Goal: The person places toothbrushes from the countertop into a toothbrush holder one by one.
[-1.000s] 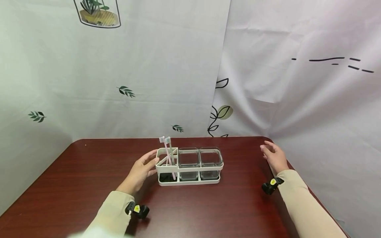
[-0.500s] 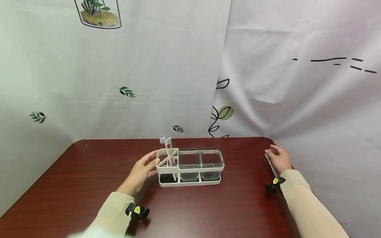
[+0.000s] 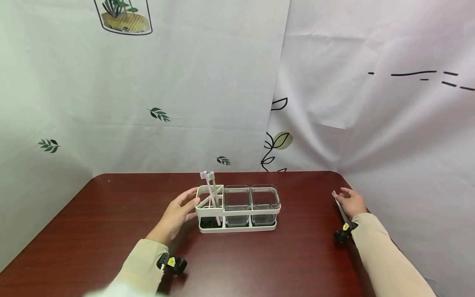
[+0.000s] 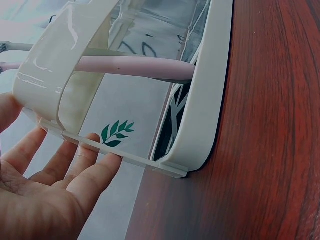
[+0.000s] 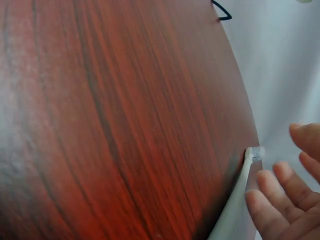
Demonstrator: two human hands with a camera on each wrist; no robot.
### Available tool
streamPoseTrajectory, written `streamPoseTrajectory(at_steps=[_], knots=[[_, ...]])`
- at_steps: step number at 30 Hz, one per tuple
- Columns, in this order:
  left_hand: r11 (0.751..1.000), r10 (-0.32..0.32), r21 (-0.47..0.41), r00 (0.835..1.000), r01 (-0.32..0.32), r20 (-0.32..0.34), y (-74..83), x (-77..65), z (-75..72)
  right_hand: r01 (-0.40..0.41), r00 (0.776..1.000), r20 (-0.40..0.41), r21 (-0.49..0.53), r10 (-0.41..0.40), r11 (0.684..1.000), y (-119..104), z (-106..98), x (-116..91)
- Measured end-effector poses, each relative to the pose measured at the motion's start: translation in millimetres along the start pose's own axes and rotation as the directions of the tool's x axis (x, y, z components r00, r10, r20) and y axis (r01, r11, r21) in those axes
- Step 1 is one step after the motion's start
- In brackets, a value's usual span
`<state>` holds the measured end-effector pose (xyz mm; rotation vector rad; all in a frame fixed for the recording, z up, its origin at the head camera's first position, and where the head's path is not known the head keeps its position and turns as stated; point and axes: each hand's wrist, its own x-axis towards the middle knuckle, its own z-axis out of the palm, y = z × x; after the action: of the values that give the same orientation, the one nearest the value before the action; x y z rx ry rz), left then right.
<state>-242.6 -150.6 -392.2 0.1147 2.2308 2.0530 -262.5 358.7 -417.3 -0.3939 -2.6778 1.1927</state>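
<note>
I'm gripping the glossy, cream-white rack by its left end with my left hand, fingers curving against its rounded side, while it is standing upright on the dark-red, wood-grained tabletop. In its end compartment a smooth pink toothbrush and a pale grey toothbrush are leaning, bristles up, beside two squarish, clear glass jars. On my wrist view, my right hand is hovering, fingers loosely spread, just beside a slim white toothbrush lying along the tabletop's right edge.
</note>
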Motion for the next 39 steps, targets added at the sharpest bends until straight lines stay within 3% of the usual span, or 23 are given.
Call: streamPoseTrajectory(at_steps=[11, 21, 28, 39], knots=[[1.000, 0.008, 0.010, 1.000, -0.008, 0.009, 0.4, -2.5, 1.9, -0.024, 0.993, 0.113, -0.105, 0.036, 0.994, 5, -9, 3], [1.000, 0.008, 0.009, 1.000, -0.008, 0.007, 0.1, -1.7, 3.1, -0.030, 0.987, 0.152, -0.180, 0.058, 0.983, 6, -12, 7], [1.000, 0.008, 0.012, 1.000, -0.008, 0.003, 0.9, -2.0, 3.0, 0.024, 0.989, 0.147, -0.269, 0.017, 0.963, 2, -12, 9], [1.000, 0.009, 0.018, 1.000, -0.009, -0.004, -0.2, -2.6, 2.1, 0.051, 0.983, 0.185, -0.303, 0.006, 0.952, 5, -5, 18]])
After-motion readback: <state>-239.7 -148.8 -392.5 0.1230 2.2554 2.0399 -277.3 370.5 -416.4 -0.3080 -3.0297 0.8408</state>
